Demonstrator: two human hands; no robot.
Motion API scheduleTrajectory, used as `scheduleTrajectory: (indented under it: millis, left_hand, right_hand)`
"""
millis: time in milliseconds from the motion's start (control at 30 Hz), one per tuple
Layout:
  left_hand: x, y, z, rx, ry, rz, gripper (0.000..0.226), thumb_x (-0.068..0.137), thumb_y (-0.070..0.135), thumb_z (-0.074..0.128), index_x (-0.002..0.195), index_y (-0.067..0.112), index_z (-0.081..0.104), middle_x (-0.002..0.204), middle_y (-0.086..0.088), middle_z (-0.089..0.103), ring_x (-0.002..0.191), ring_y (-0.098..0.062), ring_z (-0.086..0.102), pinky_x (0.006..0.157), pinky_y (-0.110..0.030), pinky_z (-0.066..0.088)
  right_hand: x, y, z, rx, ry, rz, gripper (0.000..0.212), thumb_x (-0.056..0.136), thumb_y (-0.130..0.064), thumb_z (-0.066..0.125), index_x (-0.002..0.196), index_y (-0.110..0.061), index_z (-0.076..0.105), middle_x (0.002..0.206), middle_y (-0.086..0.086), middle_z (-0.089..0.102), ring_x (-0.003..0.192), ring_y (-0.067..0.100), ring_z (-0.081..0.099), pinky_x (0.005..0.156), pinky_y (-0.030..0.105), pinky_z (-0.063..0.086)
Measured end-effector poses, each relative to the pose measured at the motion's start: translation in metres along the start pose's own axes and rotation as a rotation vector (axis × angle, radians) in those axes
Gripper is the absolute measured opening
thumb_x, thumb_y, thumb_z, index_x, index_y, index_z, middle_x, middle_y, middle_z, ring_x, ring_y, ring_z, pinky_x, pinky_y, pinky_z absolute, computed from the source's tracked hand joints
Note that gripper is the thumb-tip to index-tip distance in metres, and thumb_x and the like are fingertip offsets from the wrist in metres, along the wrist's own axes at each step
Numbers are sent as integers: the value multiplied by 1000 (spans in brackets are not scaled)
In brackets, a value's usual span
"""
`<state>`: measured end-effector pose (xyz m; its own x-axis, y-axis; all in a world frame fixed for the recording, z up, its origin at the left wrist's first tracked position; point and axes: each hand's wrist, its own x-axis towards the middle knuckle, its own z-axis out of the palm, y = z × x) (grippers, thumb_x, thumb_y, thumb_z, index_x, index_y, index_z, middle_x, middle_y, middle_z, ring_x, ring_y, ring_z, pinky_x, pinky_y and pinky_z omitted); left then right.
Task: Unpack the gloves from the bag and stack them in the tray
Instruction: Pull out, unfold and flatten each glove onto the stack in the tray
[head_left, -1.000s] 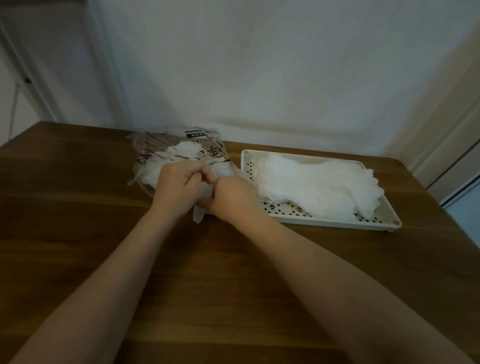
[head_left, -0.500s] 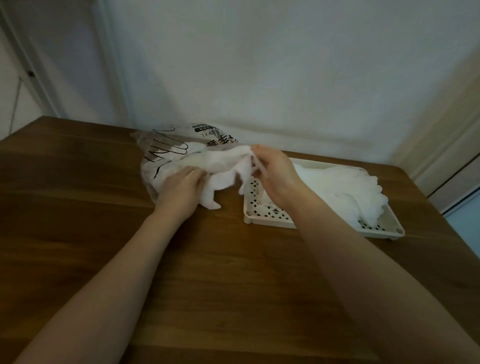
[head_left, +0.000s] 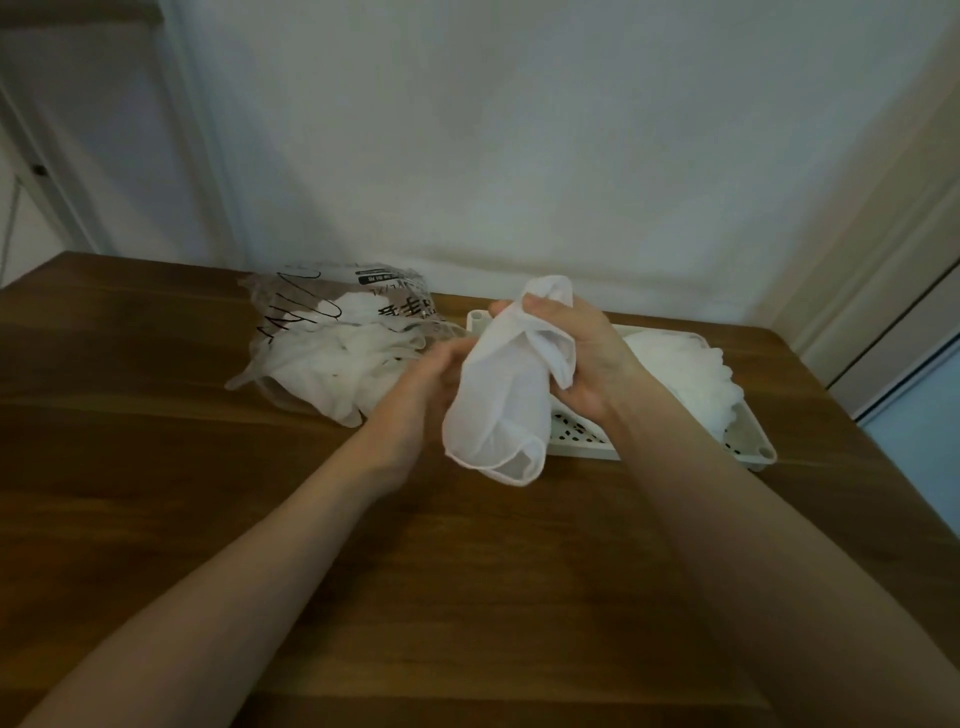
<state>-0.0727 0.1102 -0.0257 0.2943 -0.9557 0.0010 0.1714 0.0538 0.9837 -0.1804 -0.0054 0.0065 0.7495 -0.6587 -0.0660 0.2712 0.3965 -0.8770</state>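
Gloves remain in the bag (head_left: 343, 338) left of centre; one glove (head_left: 501, 415) is clutched by the right hand (head_left: 576, 358) before the tray (head_left: 748, 447), steadied by the left hand (head_left: 431, 395), seemingly for stacking.

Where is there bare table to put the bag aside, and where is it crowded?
Free: the wooden table left of the bag, and the wide strip nearer the person, crossed only by the forearms. Crowded: the far middle, where the bag, both hands with the held glove, and the tray piled with gloves sit close together.
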Motion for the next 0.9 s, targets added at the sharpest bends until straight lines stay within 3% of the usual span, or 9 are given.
scheduleTrajectory:
  millis: [67,133,233,300,367,467,600,800,900]
  left_hand:
    - [3,-1,6,10,-32,17,23,98,37,32,103,34,54,95,14,64,98,-12,64,66,-21,54]
    - [6,-1,6,148,-59,32,20,91,17,53,100,35,53,97,14,63,96,-12,65,65,-24,54]
    - [11,1,10,234,-29,55,16,86,14,61,97,26,59,92,7,66,77,-7,66,61,-19,53]
    - [15,8,11,212,-29,70,11,89,12,58,92,21,63,82,8,68,69,-3,64,58,-16,49]
    - [19,19,14,242,-79,89,15,90,9,55,85,18,65,70,12,66,63,-3,60,56,-15,46]
    - [26,32,21,269,-155,101,21,89,7,55,77,18,68,66,6,63,62,-9,56,59,-22,42]
    - [33,44,28,343,-240,72,21,76,12,54,84,12,73,76,-10,62,69,-19,53,61,-26,41]
    - [38,50,31,482,-175,42,32,82,-11,37,71,5,61,48,5,53,42,-2,45,41,-11,36]
    - [42,44,33,363,-32,14,26,89,-3,38,78,8,59,62,1,55,45,-3,49,41,-13,38]
  right_hand:
    - [1,0,-5,17,59,7,32,83,-10,59,112,2,52,83,11,69,73,20,67,69,34,58]
    - [0,-2,-12,40,145,18,37,87,-7,59,122,4,51,96,16,63,79,23,65,75,38,57]
    - [-5,-12,-29,-39,293,5,21,88,3,55,108,-4,55,93,13,60,70,19,65,60,33,56]
    - [-10,-18,-41,-313,392,-39,28,90,-3,52,115,-16,56,113,8,60,94,20,63,77,34,54]
    - [-20,-24,-41,-541,369,-140,22,92,-18,53,110,-27,62,123,-3,59,115,11,53,97,27,40]
    - [-33,-36,-31,-784,132,-284,18,92,-23,55,106,-22,65,112,-12,64,102,-9,55,87,6,37]
    - [-39,-43,-31,-915,-140,-224,19,88,-7,61,106,-12,66,101,5,70,95,13,66,87,25,52]
    - [-47,-44,-50,-974,-114,-148,10,90,-8,59,84,-11,67,73,1,61,69,12,56,71,25,45]
    - [-49,-47,-57,-1015,73,-137,17,93,-13,54,78,-11,63,68,-4,59,62,7,55,64,21,46]
